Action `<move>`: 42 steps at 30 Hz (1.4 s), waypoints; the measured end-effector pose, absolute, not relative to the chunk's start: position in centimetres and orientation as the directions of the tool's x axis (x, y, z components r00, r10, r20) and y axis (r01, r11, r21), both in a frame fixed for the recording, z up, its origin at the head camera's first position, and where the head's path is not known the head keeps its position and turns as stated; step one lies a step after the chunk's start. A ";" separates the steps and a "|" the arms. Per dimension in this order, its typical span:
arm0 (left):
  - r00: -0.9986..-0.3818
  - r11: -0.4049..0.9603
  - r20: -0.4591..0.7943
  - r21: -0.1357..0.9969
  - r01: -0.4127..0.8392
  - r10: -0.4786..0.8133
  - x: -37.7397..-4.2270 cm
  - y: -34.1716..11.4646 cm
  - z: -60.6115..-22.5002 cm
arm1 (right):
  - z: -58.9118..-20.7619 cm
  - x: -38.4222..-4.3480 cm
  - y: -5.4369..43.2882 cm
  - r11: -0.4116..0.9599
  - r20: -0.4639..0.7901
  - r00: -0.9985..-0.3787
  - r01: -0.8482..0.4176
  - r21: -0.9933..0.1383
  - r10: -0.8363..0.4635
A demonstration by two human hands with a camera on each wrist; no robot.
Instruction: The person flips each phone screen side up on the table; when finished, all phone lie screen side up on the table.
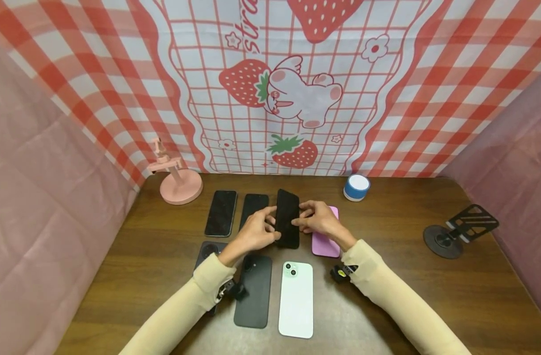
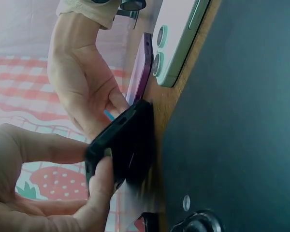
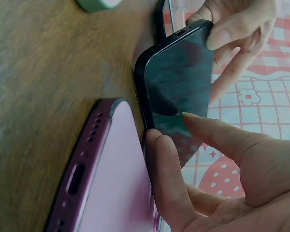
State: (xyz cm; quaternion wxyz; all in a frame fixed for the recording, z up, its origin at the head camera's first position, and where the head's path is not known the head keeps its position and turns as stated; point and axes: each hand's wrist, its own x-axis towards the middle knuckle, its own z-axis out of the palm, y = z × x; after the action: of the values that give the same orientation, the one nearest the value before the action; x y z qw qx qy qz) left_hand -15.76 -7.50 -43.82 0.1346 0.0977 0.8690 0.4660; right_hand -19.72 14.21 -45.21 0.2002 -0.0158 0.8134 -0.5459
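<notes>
A black smartphone point(image 1: 287, 217), its dark screen facing up, is held between both hands above the middle of the table. My left hand point(image 1: 254, 232) pinches its left edge between thumb and fingers. At the opposite edge, my right hand point(image 1: 320, 218) grips it, the thumb over the screen side in the right wrist view. The phone point(image 3: 176, 79) is tilted, with one long edge close to the tabletop. Beneath the right hand lies a pink-purple phone point(image 1: 326, 245), back up. Another dark phone point(image 1: 253, 203) is partly hidden behind the left hand.
A black-screened phone point(image 1: 220, 213) lies at the left. Nearer are a dark phone point(image 1: 207, 248), a black phone point(image 1: 254, 296) and a pale green phone point(image 1: 296, 303), backs up. A pink stand point(image 1: 182, 186), blue-and-white roll point(image 1: 356, 188) and black stand point(image 1: 448, 239) stand farther out.
</notes>
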 end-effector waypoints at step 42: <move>-0.919 0.796 -0.238 0.594 0.117 0.314 -16.9 -6.4 -43.9 | -45.0 -19.2 14.3 0.576 -0.239 -0.952 0.087 -0.813 -0.194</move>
State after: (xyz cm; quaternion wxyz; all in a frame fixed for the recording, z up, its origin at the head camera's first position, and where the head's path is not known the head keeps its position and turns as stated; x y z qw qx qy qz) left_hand -16.87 -6.38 -43.91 0.1646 0.1155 0.9331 0.2981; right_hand -19.24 14.33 -45.02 0.1526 -0.0305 0.8744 -0.4596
